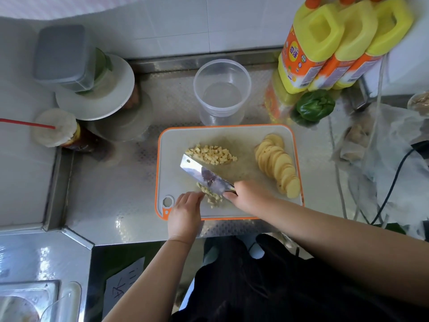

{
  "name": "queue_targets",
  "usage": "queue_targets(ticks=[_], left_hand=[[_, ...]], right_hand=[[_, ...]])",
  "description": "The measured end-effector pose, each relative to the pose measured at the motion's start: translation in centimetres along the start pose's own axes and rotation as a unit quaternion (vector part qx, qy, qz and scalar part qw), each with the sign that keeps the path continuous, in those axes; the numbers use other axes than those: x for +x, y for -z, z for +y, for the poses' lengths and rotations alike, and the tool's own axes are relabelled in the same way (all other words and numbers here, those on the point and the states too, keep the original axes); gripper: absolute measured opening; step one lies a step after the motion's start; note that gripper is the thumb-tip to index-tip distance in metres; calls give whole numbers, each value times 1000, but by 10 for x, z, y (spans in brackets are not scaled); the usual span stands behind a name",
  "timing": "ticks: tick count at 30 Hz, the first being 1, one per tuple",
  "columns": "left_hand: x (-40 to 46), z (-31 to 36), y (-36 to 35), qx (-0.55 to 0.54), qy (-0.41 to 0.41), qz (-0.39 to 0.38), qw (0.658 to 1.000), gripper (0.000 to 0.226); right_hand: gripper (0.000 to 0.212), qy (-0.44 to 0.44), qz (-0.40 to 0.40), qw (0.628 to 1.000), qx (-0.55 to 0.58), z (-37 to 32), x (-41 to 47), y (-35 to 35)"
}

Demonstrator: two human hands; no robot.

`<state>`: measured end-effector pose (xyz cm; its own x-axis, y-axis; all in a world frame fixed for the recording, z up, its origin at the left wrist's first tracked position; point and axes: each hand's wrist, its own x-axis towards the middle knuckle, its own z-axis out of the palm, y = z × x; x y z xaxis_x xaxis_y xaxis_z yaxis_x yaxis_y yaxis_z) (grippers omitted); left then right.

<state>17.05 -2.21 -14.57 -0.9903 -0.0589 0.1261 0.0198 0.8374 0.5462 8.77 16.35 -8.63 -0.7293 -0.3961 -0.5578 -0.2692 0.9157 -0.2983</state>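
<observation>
Kitchen, steel counter (pixel 111 182), cutting board (pixel 176 140), oil jugs (pixel 325 43)

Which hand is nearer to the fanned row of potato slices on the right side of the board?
Right. The right hand, gripping the cleaver, is just left of the potato slices at their near end; the left hand sits farther left, beyond the blade.

Bright, even daylight; glare on the steel counter (pixel 111 201); fisheye bending at edges; slight blur.

Head-worn, wide-angle, facing steeply down from close above the counter (pixel 111 194); cutting board (pixel 176 145) centred, left hand (pixel 184 212) and right hand (pixel 249 196) at its near edge.
</observation>
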Motion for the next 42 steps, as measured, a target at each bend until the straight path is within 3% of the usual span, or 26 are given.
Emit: queue_targets(ticks=[4, 13, 17, 22, 29, 34, 37, 42], left_hand=[[-7, -11, 7, 8, 17, 29, 999, 31], [-2, -10, 22, -37, 89, 86, 992, 30], [5, -11, 23, -41, 108, 106, 988, 17], [14, -10, 24, -25, 98, 113, 988, 22], [30, -8, 18, 20, 44, 54, 997, 33], [48, 2, 5, 131, -47, -59, 988, 62], [56, 4, -2, 170, -48, -105, 979, 73], [58, 4, -1, 211, -2, -214, 954, 64]], right_hand=[[46, 39, -34, 998, -26, 13, -4, 6], [38, 109, -141, 981, -76, 21, 5, 9], [37, 111, -125, 982, -89, 17, 24, 23], [36, 65, -64, 992, -87, 12, 53, 39], [42, -11, -32, 998, -44, 8, 63, 45], [38, -41, -25, 991, 124, 9, 52, 48], [25, -54, -39, 974, 215, 4, 38, 56], [22, -81, -10, 953, 290, 9, 26, 66]])
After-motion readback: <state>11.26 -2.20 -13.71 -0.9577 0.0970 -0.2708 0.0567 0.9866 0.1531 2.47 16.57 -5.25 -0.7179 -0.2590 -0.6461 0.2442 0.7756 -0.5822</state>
